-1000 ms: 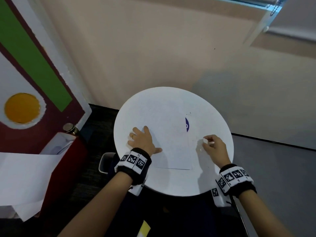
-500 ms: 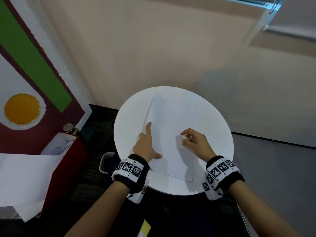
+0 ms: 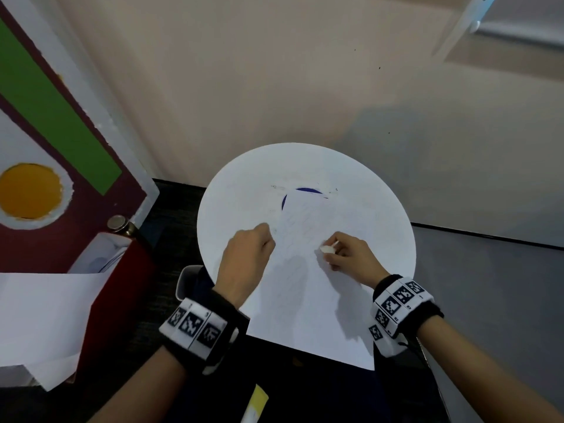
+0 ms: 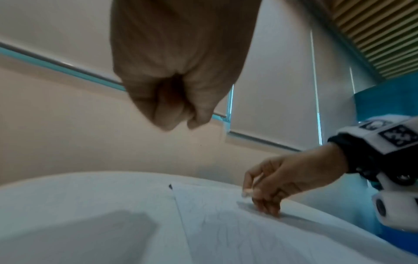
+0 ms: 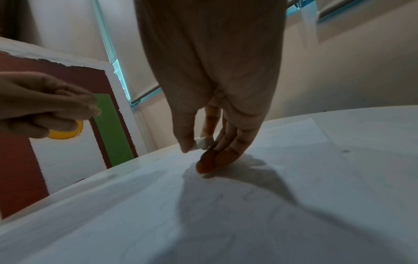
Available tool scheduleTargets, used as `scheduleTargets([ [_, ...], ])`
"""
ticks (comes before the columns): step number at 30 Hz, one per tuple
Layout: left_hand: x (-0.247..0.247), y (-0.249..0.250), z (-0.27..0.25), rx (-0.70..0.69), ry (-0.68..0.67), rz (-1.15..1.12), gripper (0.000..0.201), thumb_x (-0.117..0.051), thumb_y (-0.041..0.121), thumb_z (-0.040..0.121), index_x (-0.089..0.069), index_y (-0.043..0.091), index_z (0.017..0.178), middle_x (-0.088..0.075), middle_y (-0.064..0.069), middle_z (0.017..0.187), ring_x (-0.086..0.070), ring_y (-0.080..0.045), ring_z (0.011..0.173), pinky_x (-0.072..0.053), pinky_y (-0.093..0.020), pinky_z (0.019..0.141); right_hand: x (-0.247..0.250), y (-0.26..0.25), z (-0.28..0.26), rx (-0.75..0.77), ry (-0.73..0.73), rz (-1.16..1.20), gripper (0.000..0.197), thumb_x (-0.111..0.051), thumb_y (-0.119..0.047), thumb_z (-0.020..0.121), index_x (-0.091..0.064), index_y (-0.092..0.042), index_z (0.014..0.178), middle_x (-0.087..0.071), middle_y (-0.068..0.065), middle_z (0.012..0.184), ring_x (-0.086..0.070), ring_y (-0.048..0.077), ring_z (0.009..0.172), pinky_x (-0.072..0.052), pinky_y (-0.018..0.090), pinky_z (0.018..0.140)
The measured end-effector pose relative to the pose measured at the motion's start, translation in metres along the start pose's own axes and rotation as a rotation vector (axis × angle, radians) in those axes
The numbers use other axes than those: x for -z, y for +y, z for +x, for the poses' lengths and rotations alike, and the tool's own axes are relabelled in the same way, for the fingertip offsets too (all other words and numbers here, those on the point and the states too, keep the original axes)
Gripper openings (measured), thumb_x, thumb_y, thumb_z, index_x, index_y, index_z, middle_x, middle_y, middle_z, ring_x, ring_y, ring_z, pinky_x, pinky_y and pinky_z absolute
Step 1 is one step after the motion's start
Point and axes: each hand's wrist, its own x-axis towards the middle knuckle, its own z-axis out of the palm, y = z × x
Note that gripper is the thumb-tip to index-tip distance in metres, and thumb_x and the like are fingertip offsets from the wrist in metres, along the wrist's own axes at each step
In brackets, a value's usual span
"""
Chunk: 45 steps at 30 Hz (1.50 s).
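At the far left a painted board (image 3: 61, 141) with a green stripe and a yellow disc leans by the wall, and loose white sheets (image 3: 39, 315) lie below it. The left hand (image 3: 247, 257) hangs over the left part of the round white table (image 3: 384, 209), clear of its surface, fingers curled into a fist with nothing in them. Just right of it the sheet of paper (image 3: 305, 306) lies flat on the table, its near corner jutting past the rim and its far edge covering part of a blue mark (image 3: 305, 190). On the paper, the right hand (image 3: 354, 254) pinches a white eraser (image 3: 328, 249) between thumb and forefinger, while its lower fingertips (image 5: 204, 165) touch the sheet.
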Motion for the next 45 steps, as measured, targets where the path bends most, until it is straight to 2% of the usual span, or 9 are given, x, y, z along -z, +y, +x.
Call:
scheduleTargets([
  [5,-0.028,-0.007,0.026,-0.108,-0.228,0.041,0.042,-0.044,-0.006,0.080,-0.019,0.021,0.060,-0.016,0.004,0.057,-0.018,-0.020,0.056,-0.020,-0.034,0.054,-0.003,-0.023,0.039,0.078,-0.015,-0.064,0.013,-0.065,-0.011,0.086,-0.059,-0.002,0.093,-0.057,0.012,0.063,-0.052,0.019,0.052,-0.046,0.030,0.050],
  [8,-0.033,-0.002,0.034,-0.011,-0.412,0.284,0.012,-0.056,0.025,0.094,-0.052,0.015,0.091,-0.049,-0.003,0.079,-0.054,-0.030,0.079,-0.036,-0.032,0.062,-0.005,-0.034,0.066,0.061,-0.026,-0.080,0.017,-0.067,-0.010,0.084,-0.052,-0.003,0.090,-0.058,0.012,0.065,-0.054,0.022,0.054,-0.048,0.035,0.055],
  [13,-0.041,0.001,0.042,0.040,-0.622,0.534,0.088,-0.067,0.051,0.083,-0.023,0.013,0.148,-0.053,-0.012,0.123,-0.056,-0.028,0.109,-0.041,-0.031,0.074,-0.015,-0.046,0.095,0.085,-0.085,-0.181,0.027,-0.071,0.000,0.078,-0.047,-0.011,0.071,-0.053,0.004,0.062,-0.050,0.014,0.052,-0.045,0.022,0.051],
  [19,-0.049,0.004,0.045,0.069,-0.602,0.543,0.101,-0.069,0.047,0.083,-0.008,0.006,0.153,-0.053,-0.012,0.123,-0.057,-0.028,0.110,-0.039,-0.030,0.071,-0.017,-0.040,0.099,0.122,-0.208,-0.224,0.024,-0.071,-0.001,0.076,-0.049,-0.008,0.069,-0.047,0.002,0.058,-0.044,0.005,0.048,-0.041,0.018,0.051],
  [24,-0.052,0.005,0.044,0.078,-0.613,0.541,0.102,-0.068,0.042,0.086,-0.001,0.002,0.152,-0.054,-0.013,0.122,-0.059,-0.028,0.106,-0.041,-0.030,0.070,-0.024,-0.042,0.111,0.178,0.005,-0.251,0.014,-0.062,0.003,0.074,-0.050,-0.006,0.073,-0.042,-0.002,0.060,-0.039,0.015,0.059,-0.035,0.024,0.056],
  [29,-0.051,0.004,0.048,0.117,-0.635,0.486,0.107,-0.070,0.040,0.084,0.004,0.003,0.152,-0.051,-0.016,0.127,-0.057,-0.030,0.111,-0.043,-0.031,0.076,-0.018,-0.034,0.097,0.184,-0.173,-0.236,0.019,-0.067,-0.001,0.074,-0.050,-0.008,0.070,-0.046,0.001,0.060,-0.040,0.010,0.053,-0.036,0.017,0.051],
  [34,-0.049,0.004,0.048,0.124,-0.646,0.460,0.112,-0.072,0.041,0.082,0.007,0.003,0.152,-0.053,-0.015,0.124,-0.058,-0.029,0.107,-0.042,-0.031,0.071,-0.024,-0.038,0.115,0.203,0.026,-0.204,0.021,-0.065,0.004,0.072,-0.049,-0.008,0.069,-0.042,-0.003,0.057,-0.038,0.008,0.054,-0.035,0.017,0.053],
  [39,-0.044,0.006,0.054,0.141,-0.650,0.426,0.118,-0.077,0.041,0.078,0.007,0.002,0.152,-0.054,-0.013,0.124,-0.056,-0.027,0.112,-0.040,-0.029,0.073,-0.018,-0.030,0.099,0.164,-0.130,-0.157,0.019,-0.069,0.003,0.072,-0.051,-0.001,0.067,-0.046,0.001,0.053,-0.042,0.010,0.051,-0.040,0.021,0.052],
  [45,-0.046,0.009,0.055,0.148,-0.653,0.425,0.118,-0.077,0.039,0.078,0.008,-0.001,0.151,-0.058,-0.012,0.119,-0.059,-0.027,0.107,-0.040,-0.028,0.071,-0.028,-0.034,0.117,0.160,0.096,-0.217,0.015,-0.066,0.000,0.066,-0.051,-0.002,0.064,-0.045,-0.001,0.058,-0.040,0.016,0.060,-0.036,0.028,0.061],
])
